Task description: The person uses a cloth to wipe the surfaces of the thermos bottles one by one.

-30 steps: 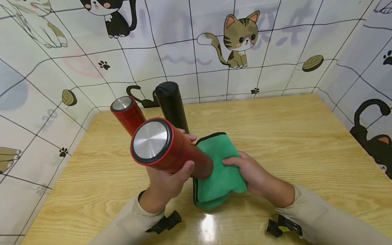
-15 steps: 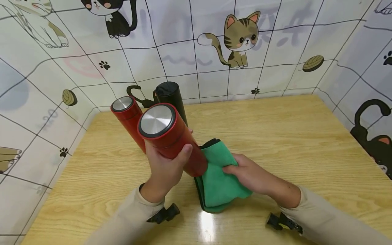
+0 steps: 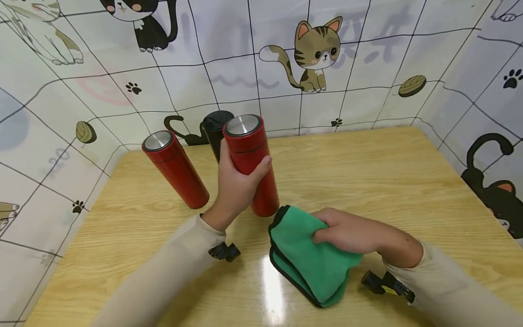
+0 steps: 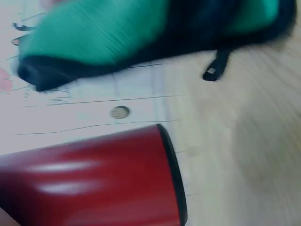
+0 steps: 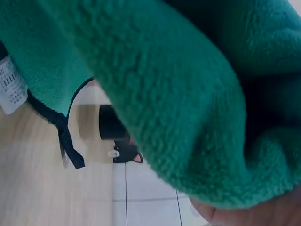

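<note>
Over a wooden table, a green cloth is drooping from the right hand, thumb and fingers pinching its folds. Just beyond, the left hand is gripping a red bottle, thumb wrapping round (most fingers are hiding behind). A second red bottle is standing leftward; a black bottle is showing behind.

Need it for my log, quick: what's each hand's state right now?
Left hand: closed, holding a red bottle.
Right hand: closed, holding the green cloth.
</note>
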### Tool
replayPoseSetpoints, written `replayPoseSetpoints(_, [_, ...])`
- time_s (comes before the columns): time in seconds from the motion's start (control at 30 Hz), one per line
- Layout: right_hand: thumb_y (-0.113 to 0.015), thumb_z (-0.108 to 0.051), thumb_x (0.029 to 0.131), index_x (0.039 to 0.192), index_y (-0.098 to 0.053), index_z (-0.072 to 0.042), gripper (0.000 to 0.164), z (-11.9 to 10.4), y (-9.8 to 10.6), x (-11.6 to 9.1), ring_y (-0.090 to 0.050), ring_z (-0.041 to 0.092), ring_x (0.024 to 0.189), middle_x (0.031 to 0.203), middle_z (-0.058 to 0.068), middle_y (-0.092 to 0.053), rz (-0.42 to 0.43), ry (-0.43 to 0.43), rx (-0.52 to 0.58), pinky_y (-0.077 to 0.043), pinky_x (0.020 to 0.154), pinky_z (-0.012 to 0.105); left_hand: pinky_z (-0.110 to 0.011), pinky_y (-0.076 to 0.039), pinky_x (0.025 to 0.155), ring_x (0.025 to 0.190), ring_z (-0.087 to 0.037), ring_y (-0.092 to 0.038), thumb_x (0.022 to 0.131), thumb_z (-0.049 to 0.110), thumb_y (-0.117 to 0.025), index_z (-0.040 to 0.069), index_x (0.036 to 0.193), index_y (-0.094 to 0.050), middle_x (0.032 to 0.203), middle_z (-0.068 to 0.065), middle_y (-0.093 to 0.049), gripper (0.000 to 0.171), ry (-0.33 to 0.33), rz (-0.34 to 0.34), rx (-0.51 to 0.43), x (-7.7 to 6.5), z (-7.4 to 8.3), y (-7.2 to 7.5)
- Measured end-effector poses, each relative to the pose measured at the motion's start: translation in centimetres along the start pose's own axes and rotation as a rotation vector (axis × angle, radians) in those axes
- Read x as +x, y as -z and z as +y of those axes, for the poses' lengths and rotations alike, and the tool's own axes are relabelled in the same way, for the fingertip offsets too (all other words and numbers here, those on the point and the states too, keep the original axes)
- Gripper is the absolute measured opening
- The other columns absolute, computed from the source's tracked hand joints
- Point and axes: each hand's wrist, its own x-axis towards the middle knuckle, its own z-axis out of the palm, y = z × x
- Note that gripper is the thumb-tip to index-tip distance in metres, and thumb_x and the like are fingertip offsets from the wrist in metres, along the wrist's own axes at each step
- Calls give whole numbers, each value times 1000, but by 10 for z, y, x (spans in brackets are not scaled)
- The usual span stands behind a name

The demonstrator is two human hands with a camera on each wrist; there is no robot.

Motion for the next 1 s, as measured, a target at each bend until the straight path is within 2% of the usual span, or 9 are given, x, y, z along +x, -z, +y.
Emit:
replayPoseSetpoints(0.13, [-46,-2,97,100,-62,4,18,1,-6,2,-70,13,74,84,3,-66,-29,23,43,-58,70,26,-45,-56,94,117,-22,-57,87,20,-73,15,141,-35,131,-6,-55,67,74,-75,23,9,-16,-12])
replayPoseSetpoints(0.33, [-45,-1,97,101,-61,4,18,3,-12,4,-71,13,72,82,4,-66,-45,41,74,-58,69,25,-43,-54,98,125,-18,-52,87,26,-77,23,147,-30,138,1,-51,77,155,-99,41,25,-33,-31])
replayPoseSetpoints(0.5, [-45,0,97,100,-61,3,17,3,-15,6,-70,11,75,85,3,-65,-67,36,81,-57,71,23,-42,-53,100,126,-16,-50,86,27,-78,27,148,-27,140,3,-50,80,231,-116,40,31,-42,-40])
replayPoseSetpoints(0.8, [-47,0,96,98,-62,1,16,6,-18,10,-68,11,78,85,2,-65,-44,46,40,-56,73,23,-41,-54,99,125,-17,-52,86,23,-80,25,148,-28,140,2,-51,81,235,-108,47,41,-47,-50])
replayPoseSetpoints(1.0, [-46,-2,96,96,-62,1,15,7,-18,11,-68,11,75,83,1,-64,-33,30,32,-56,71,23,-40,-53,99,124,-16,-53,84,27,-81,27,148,-26,138,3,-52,84,247,-114,91,43,-51,-51])
